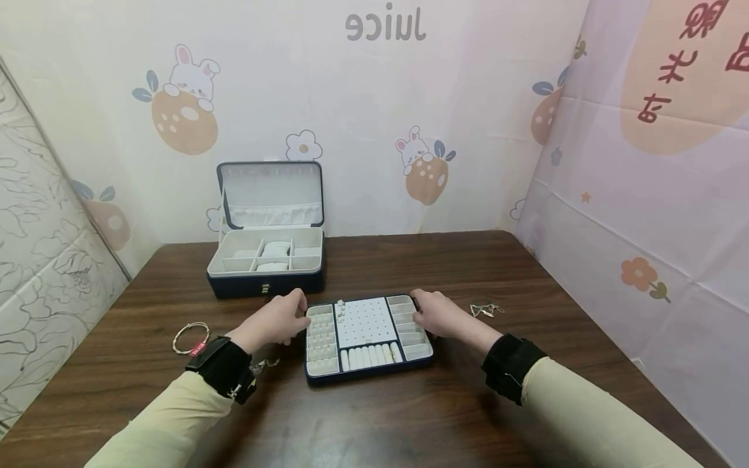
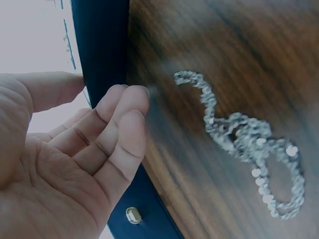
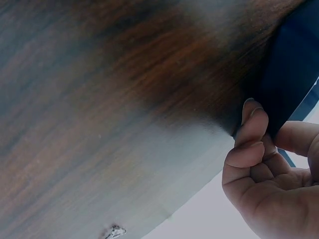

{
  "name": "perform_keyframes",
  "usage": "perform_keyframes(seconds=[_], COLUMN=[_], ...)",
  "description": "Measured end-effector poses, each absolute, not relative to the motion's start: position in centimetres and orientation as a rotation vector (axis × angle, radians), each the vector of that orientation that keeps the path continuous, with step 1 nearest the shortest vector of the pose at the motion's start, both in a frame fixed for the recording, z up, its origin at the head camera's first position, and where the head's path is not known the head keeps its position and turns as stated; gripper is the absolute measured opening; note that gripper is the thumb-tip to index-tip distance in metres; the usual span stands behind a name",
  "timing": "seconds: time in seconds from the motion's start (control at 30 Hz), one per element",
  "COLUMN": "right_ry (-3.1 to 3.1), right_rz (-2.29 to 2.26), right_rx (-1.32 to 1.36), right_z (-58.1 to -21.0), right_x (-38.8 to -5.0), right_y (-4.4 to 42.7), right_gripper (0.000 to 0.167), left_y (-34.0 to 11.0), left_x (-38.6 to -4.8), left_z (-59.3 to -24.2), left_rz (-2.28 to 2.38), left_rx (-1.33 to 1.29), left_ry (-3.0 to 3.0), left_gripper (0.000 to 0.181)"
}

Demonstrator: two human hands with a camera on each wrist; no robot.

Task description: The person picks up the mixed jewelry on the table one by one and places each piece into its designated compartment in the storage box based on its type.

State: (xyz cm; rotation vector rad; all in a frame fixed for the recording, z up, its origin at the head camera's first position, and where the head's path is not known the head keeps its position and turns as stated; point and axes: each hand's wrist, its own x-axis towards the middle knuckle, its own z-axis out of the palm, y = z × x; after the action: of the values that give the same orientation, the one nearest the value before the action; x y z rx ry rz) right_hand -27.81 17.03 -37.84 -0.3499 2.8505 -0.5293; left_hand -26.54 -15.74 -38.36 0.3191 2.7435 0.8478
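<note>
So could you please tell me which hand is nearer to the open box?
Left: the left hand is just in front of the open box; the right hand is farther off, in front and to its right.

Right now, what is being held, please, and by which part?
The jewelry tray: the right hand pinches its right edge; whether the left hand grips is unclear.
</note>
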Motion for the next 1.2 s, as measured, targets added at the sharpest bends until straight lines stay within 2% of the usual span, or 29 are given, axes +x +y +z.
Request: perform_keyframes(seconds=[0.17,0.47,1.2], right_ry=[2.831,2.807,2.810], right_rz=[-0.529,-0.495,-0.531], right_rx=[-0.334,-0.354,-0.361], right_z=[-37.87,-37.80,-38.14], right_x=[-27.94,-27.89,-28.29], right_y=[17.05,17.14,17.21], right_gripper=[0.051,0.037,0.032], left_y=[-15.72,-15.41,-15.07], left_x=[-26.46,-26.31,-26.28], left_z=[-38.67,-38.74,-38.88], left_rz=[0.924,0.959,0.938], left_rx=[0.299,0.295,0.322], left_ry=[2.726,2.721,2.761], left_gripper=[0.021,0.019,0.013])
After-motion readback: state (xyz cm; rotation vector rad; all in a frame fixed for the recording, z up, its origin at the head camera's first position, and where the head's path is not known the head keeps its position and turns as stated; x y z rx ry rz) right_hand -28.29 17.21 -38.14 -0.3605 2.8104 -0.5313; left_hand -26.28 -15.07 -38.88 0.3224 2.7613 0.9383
